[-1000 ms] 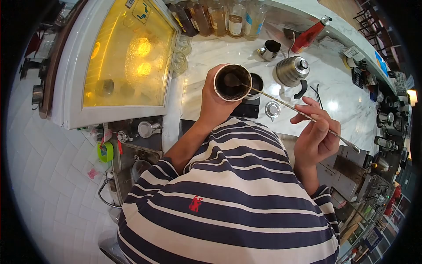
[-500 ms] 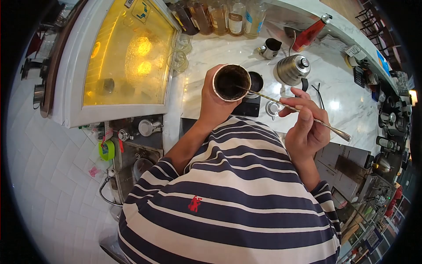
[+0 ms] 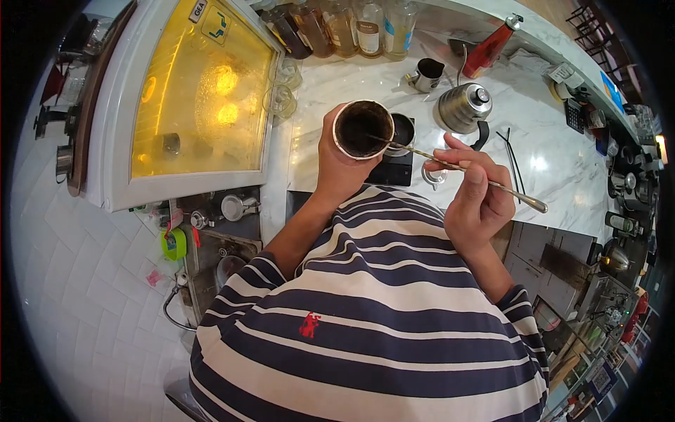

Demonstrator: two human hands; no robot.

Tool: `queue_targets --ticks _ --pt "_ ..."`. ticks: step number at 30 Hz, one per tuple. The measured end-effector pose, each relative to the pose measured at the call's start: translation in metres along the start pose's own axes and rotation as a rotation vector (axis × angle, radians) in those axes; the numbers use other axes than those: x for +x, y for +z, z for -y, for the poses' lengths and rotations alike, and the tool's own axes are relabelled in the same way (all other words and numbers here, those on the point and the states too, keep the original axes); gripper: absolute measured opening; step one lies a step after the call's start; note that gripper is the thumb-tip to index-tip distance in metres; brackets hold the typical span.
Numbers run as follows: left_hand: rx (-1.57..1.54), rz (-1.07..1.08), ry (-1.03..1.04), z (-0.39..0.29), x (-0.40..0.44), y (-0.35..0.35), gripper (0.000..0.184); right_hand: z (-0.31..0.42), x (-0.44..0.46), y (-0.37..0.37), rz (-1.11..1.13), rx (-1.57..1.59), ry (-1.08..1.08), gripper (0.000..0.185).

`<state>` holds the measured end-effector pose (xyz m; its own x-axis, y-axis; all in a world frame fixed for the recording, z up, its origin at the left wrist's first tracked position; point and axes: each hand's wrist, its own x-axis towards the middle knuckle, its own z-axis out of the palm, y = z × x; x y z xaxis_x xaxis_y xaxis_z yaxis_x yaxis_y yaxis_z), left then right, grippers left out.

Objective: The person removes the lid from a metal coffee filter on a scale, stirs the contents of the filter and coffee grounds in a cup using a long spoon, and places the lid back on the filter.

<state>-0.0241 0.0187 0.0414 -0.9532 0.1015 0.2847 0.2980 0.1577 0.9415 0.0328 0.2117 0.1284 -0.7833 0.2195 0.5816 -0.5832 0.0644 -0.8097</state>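
My left hand (image 3: pixel 339 169) is wrapped round a cup (image 3: pixel 365 110) with a pale rim and dark inside, its mouth tilted up toward me. My right hand (image 3: pixel 481 200) grips a long bar spoon (image 3: pixel 418 151) with a twisted shaft between thumb and fingers. The spoon's inner end reaches into the cup, and its thick end sticks out past my right hand. Just beyond the cup, a second dark round vessel (image 3: pixel 403 132) stands at a black scale (image 3: pixel 394 171). Beside the scale lies a small clear glass piece (image 3: pixel 434 174), partly behind my right fingers.
A steel gooseneck kettle (image 3: pixel 462 107) and a small metal pitcher (image 3: pixel 427 75) stand on the marble counter (image 3: pixel 330 84). Several bottles (image 3: pixel 369 32) line the back. A red bottle (image 3: pixel 492 46) leans further right. On the left is a yellow-lit glass-door cabinet (image 3: pixel 204 98).
My right hand and the bar spoon have shifted slightly left and down, with the spoon still in the cup. The whole view has shifted slightly. My left hand keeps its hold on the cup.
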Motion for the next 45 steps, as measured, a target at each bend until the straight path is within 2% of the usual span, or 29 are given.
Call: queue_targets --ticks 14,20,26,30,34,36,41,45 --pt "0.084 -0.002 0.085 -0.005 0.005 0.003 0.089 -0.011 -0.002 -0.012 -0.025 0.129 0.042 0.023" --pt "0.087 -0.001 0.078 -0.006 0.005 0.003 0.084 -0.019 -0.003 -0.024 -0.088 0.195 0.111 0.025" --pt "0.113 -0.041 0.040 0.003 0.004 0.001 0.079 -0.024 -0.006 -0.043 -0.252 0.278 0.245 0.026" --pt "-0.028 -0.152 -0.146 0.053 0.006 -0.016 0.078 -0.021 -0.005 -0.061 -0.390 0.204 0.223 0.027" --pt "0.109 -0.230 -0.250 0.107 -0.001 -0.029 0.079 -0.026 -0.010 -0.080 -0.401 0.072 0.263 0.026" --pt "0.278 -0.215 -0.265 0.145 -0.008 -0.034 0.081 -0.032 -0.016 -0.084 -0.392 0.015 0.295 0.024" --pt "0.318 -0.144 -0.343 0.190 -0.018 -0.030 0.082 -0.040 -0.025 -0.084 -0.211 -0.118 0.228 0.021" --pt "0.389 -0.169 -0.408 0.186 -0.019 -0.021 0.082 -0.037 -0.022 -0.081 -0.042 -0.208 0.120 0.021"
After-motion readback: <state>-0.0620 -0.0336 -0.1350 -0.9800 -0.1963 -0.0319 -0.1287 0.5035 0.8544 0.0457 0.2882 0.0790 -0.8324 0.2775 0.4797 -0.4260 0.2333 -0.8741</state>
